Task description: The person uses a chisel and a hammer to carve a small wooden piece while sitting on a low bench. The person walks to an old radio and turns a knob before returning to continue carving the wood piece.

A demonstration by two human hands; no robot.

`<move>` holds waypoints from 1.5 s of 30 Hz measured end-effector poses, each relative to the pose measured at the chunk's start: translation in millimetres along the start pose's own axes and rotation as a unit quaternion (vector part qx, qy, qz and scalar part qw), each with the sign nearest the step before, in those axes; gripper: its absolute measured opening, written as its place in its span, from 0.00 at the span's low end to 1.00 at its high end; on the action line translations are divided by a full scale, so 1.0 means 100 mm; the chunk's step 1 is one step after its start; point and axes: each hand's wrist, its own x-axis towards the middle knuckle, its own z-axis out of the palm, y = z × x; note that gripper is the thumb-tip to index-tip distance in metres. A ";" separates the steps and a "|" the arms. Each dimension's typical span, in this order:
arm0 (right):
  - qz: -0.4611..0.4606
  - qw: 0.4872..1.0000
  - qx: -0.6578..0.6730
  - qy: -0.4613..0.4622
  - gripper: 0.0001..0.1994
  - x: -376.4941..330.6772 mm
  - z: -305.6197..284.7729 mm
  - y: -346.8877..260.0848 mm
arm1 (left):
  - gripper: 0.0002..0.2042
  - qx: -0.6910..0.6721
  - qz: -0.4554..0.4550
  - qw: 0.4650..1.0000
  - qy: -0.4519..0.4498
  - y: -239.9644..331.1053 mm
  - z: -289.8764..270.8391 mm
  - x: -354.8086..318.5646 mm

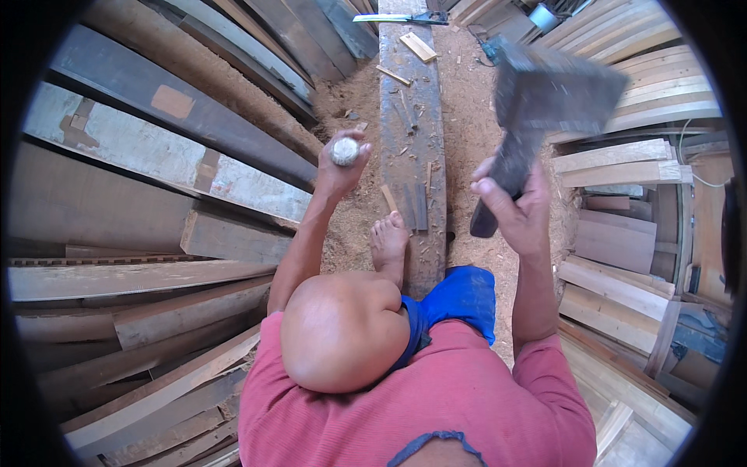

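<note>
My right hand [520, 204] grips the short dark handle of a hatchet [560, 89], raised to the right of the bench. Its broad, flaring dark head is smeared by motion. My left hand [342, 165] is closed around a tool with a pale, round handle end [345, 152], seen end-on just left of the bench; its lower part is hidden. Between my hands runs a long, worn wooden bench [424, 86]. My bare foot [389, 241] rests on its near part, beside a thin light wood strip [389, 198] and dark flat strips [416, 206].
Across the bench's far end lies a handsaw [401, 18], with a small wood block [419, 47] nearer. Boards [156, 140] lean along the left side, and stacked timber [615, 163] stands on the right. Sawdust and shavings [471, 132] cover the floor.
</note>
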 end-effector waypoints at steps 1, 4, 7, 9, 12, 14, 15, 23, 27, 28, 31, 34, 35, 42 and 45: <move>-0.016 0.999 0.026 0.015 0.15 0.01 0.03 -0.08 | 0.10 -0.039 -0.003 0.999 0.001 0.08 0.04 0.04; -0.042 0.997 0.038 0.052 0.16 -0.10 0.13 -0.14 | 0.09 -0.031 0.032 0.999 -0.023 0.21 0.17 0.06; -0.060 0.995 0.036 0.066 0.15 -0.17 0.16 -0.23 | 0.08 -0.071 0.052 0.996 -0.012 0.10 0.35 0.05; -0.073 0.995 0.031 0.065 0.15 -0.20 0.15 -0.25 | 0.08 -0.094 0.032 0.995 -0.016 0.10 0.43 -0.01; -0.089 0.993 0.037 0.065 0.15 -0.21 0.13 -0.29 | 0.10 -0.079 0.021 0.997 -0.018 0.15 0.46 -0.06; -0.095 0.993 0.028 0.060 0.15 -0.22 0.11 -0.32 | 0.11 -0.046 0.064 0.997 0.010 0.19 0.46 -0.07; -0.096 0.993 0.031 0.058 0.15 -0.22 0.12 -0.32 | 0.12 -0.029 0.084 0.996 0.023 0.19 0.46 -0.08; -0.102 0.993 0.020 0.055 0.15 -0.23 0.13 -0.30 | 0.10 -0.085 0.041 0.996 -0.009 0.19 0.48 -0.23; -0.120 0.991 0.012 0.055 0.15 -0.23 0.12 -0.31 | 0.08 -0.046 0.048 0.995 -0.079 0.23 0.53 -0.44; -0.122 0.991 0.013 0.055 0.15 -0.23 0.13 -0.31 | 0.07 -0.050 0.072 0.992 -0.093 0.23 0.53 -0.44; -0.120 0.990 0.022 0.068 0.15 -0.21 0.17 -0.38 | 0.05 -0.067 0.100 0.986 -0.118 0.21 0.52 -0.43; -0.142 0.986 0.034 0.077 0.15 -0.14 0.22 -0.46 | 0.05 -0.068 0.080 0.990 -0.094 0.11 0.42 -0.37; -0.154 0.984 0.039 0.077 0.15 -0.11 0.24 -0.48 | 0.05 -0.054 0.095 0.991 -0.079 0.07 0.38 -0.37; -0.250 0.934 -0.257 -0.018 0.11 0.06 0.30 0.02 | 0.05 -0.046 0.102 0.989 -0.096 0.15 0.51 -0.43; -0.113 0.849 -0.477 -0.195 0.13 0.07 0.22 0.48 | 0.05 -0.031 0.136 0.987 -0.084 0.10 0.48 -0.43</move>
